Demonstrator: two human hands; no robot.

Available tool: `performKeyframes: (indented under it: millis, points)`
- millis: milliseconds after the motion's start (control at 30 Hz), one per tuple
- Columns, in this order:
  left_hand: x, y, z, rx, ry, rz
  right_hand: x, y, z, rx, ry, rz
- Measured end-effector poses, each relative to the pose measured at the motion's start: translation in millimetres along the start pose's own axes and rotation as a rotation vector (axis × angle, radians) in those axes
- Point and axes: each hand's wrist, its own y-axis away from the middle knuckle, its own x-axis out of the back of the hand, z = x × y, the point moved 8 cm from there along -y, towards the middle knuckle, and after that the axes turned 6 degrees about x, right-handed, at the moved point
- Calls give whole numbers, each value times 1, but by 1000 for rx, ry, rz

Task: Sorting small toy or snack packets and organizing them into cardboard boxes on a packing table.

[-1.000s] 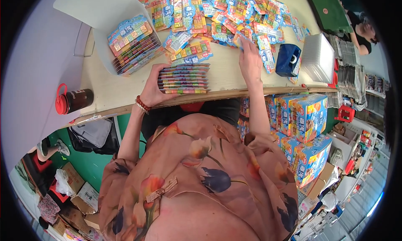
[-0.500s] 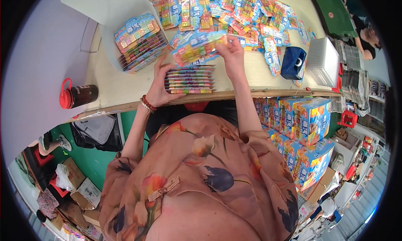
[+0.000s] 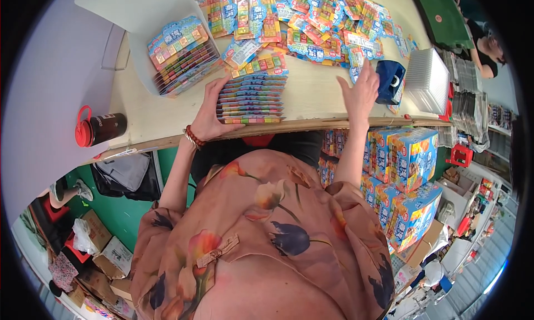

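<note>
A stack of flat, colourful carded packs point(image 3: 253, 100) stands near the table's front edge, the pack at its far end leaning back with its face showing. My left hand point(image 3: 210, 110) is closed round the stack's left end, thumb at the near side and fingers at the far side. Out to the right, my right hand point(image 3: 362, 95) is open, thumb apart, its fingertips at a loose pack point(image 3: 356, 61) beside the blue tape dispenser point(image 3: 390, 82). Whether the fingertips touch that pack I cannot tell. Many more loose packs point(image 3: 311, 14) lie spread across the far side.
An open white box point(image 3: 139, 47) holding a row of packs stands at the left. Nearer me lies a dark bottle with a red lid point(image 3: 103, 129). Clear plastic trays point(image 3: 428, 78) are stacked at the right. Blue printed boxes point(image 3: 409, 159) are piled below the table edge.
The pack my right hand held above the stack now leans at the stack's far end. My right hand has moved right, empty, toward the loose packs. My left hand stays at the stack.
</note>
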Motion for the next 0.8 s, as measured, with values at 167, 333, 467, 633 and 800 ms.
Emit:
performKeyframes:
  millis: [167,333,467,633,800]
  points:
    - [-2,0,-1,-2,-43,-63,-36,19,49,-117,-123,-109]
    - [-1,-3,3,-1,3,-130,18,17,-12,-184,-714,123]
    - [-1,-2,1,-14,-43,-112,-25,3,-92,38,-1109,-250]
    - [-2,4,2,7,127,-47,-60,6,-154,176,-1261,-865]
    - [-4,8,-14,116,230,-48,-60,17,-153,162,-1436,-801]
